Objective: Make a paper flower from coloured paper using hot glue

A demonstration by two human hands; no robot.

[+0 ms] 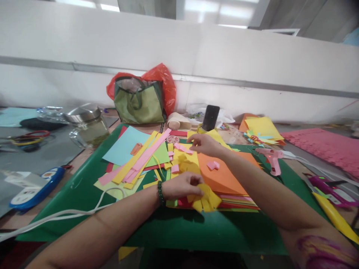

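My left hand (183, 185), with a green bead bracelet at the wrist, is closed on a yellow paper flower (206, 198) with several petals, low over the near edge of the paper stack. Further away, my right hand (206, 144) hovers by small pink paper pieces (183, 148) on a yellow sheet (192, 164). Its fingers are bent and apart, and nothing shows between them. Other folded pink pieces (213, 165) lie on the orange sheet (227, 173), between my two arms.
Pink and yellow paper strips (147, 157) cross a light blue sheet (126, 145) on the green mat (81, 183). To the right are a pink glue gun (270, 157) and a purple device (333, 190). A phone (211, 117), green bag (138, 101) and glass jug (89, 129) stand behind; a blue-white power strip (37, 188) lies left.
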